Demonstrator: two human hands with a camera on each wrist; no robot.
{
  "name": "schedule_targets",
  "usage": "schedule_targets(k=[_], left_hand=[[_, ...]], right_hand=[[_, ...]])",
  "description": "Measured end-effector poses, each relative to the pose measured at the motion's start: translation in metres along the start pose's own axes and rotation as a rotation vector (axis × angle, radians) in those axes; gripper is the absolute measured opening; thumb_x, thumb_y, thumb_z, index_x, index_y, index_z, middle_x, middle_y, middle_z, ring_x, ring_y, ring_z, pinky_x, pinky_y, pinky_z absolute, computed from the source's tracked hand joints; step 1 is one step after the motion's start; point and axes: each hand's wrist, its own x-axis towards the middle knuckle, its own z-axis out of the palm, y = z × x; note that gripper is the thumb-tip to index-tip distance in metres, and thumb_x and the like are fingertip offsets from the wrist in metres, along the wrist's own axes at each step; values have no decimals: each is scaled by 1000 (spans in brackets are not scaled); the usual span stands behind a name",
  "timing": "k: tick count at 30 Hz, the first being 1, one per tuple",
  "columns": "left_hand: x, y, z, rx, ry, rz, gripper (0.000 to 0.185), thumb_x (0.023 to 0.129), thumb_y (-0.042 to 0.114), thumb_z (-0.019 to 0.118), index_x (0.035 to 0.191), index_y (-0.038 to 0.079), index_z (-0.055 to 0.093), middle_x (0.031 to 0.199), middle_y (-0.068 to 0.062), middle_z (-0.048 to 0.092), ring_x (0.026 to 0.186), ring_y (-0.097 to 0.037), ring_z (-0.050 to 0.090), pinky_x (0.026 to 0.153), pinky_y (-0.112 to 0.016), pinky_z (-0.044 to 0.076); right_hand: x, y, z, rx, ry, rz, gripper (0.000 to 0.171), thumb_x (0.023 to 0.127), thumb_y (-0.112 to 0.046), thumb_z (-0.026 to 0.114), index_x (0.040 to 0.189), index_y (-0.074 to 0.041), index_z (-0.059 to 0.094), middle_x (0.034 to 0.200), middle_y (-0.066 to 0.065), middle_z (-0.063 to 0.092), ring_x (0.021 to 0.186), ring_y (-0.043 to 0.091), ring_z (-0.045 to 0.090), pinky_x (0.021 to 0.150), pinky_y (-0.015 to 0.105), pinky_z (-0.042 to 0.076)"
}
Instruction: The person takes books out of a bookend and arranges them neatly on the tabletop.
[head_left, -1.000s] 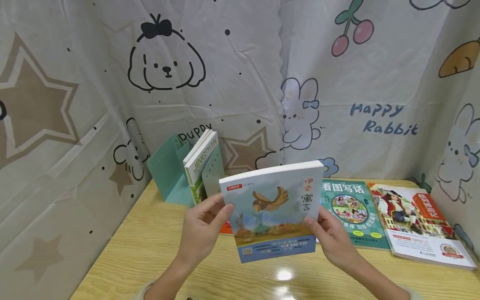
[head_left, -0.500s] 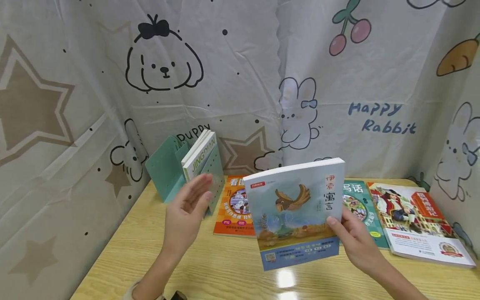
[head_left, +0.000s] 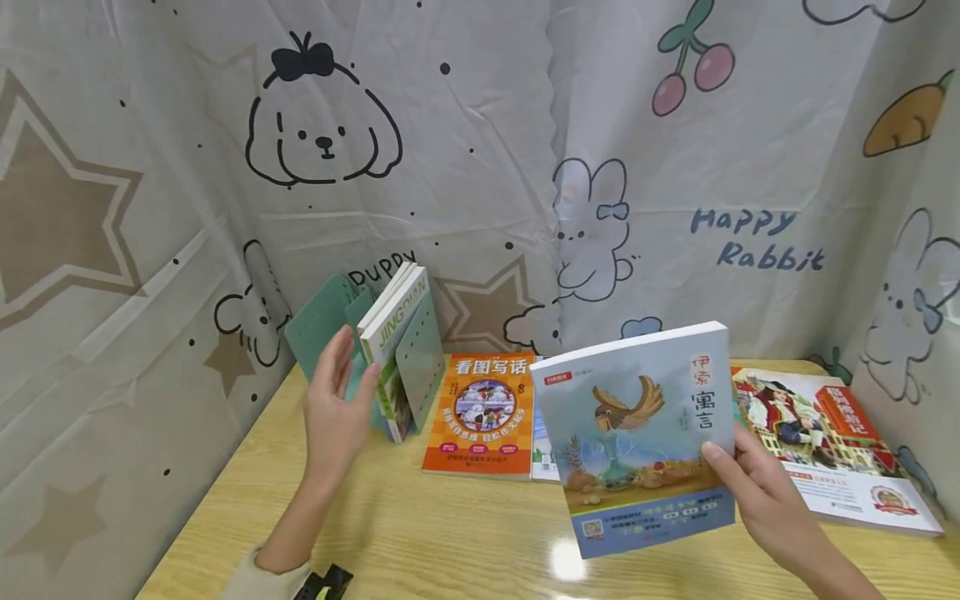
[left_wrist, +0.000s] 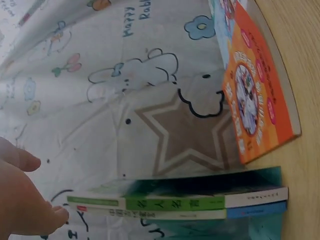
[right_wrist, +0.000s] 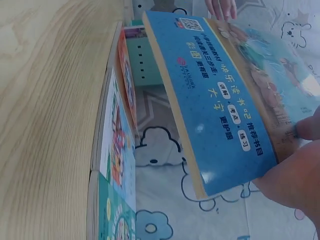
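My right hand (head_left: pixel 772 500) grips the right edge of a blue paperback book (head_left: pixel 637 442) with a bird on its cover, thumb on the front. The book is held up over the table, slightly tilted; the right wrist view shows its blue lower band close. My left hand (head_left: pixel 336 425) has its fingers extended and holds nothing. It is beside a few upright books (head_left: pixel 386 367) standing in a green bookend (head_left: pixel 422 358). In the left wrist view, the fingers and thumb (left_wrist: pixel 22 162) are near the top of those book spines (left_wrist: pixel 175 202).
On the wooden table (head_left: pixel 450 542), an orange book (head_left: pixel 480 450) lies flat right of the bookend. Another book lies partly hidden behind the held one. Further right lies a red and white book (head_left: pixel 847 492). A patterned curtain (head_left: pixel 480 108) hangs behind.
My left hand has let go of the blue book and moved left to the upright books. My right hand has carried the book to the right, uncovering the orange book.
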Motion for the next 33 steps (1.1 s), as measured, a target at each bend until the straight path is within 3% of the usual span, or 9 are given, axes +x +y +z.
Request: schedule_targets(k=[6,12,17,21,24,30,33], left_hand=[[6,-15,-4,6,-60,-114,67,100,10,61,158,9,26,160,-3,28,146,-19,28,117,-33,25],[11,-23,-6,-28,-112,-233,68,103,15,58,159,9,21,161,-7,25,146,-21,26,117,-32,23],[14,-27,-5,-23,-146,-255,66,103,11,57,158,6,22,160,-13,27,146,-24,27,118,-34,23],[16,-29,-6,-1,-159,-258,65,103,11,57,158,7,23,159,-14,29,145,-24,28,118,-35,24],[18,-30,-5,10,-164,-276,65,103,11,57,159,7,23,159,-13,29,145,-24,29,117,-35,24],[23,-36,-4,26,-186,-319,65,103,11,56,159,7,22,160,-15,28,146,-27,28,118,-38,24],[24,-40,-5,19,-190,-335,65,103,10,55,158,5,22,159,-16,28,146,-29,28,118,-39,23]], right_hand=[[-17,7,-21,65,-14,110,38,110,-6,31,142,-23,42,113,-5,67,88,23,71,63,44,60],[-32,14,-40,55,24,213,37,111,-8,30,136,-33,41,109,-9,67,86,20,71,61,42,60],[-41,16,-52,-42,75,319,29,111,-14,31,128,-36,41,100,-9,67,79,20,71,59,41,59],[-46,21,-61,-109,80,396,26,112,-20,31,130,-37,36,99,-12,64,80,18,70,60,42,59],[-49,25,-69,-120,77,467,27,112,-27,30,138,-31,31,102,-10,64,82,17,70,62,42,60],[-59,35,-84,-102,91,559,21,111,-29,31,132,-33,32,99,-16,63,82,17,69,65,41,60],[-63,38,-89,-158,110,545,32,112,-22,31,140,-8,33,97,-18,62,79,13,68,64,37,59]])
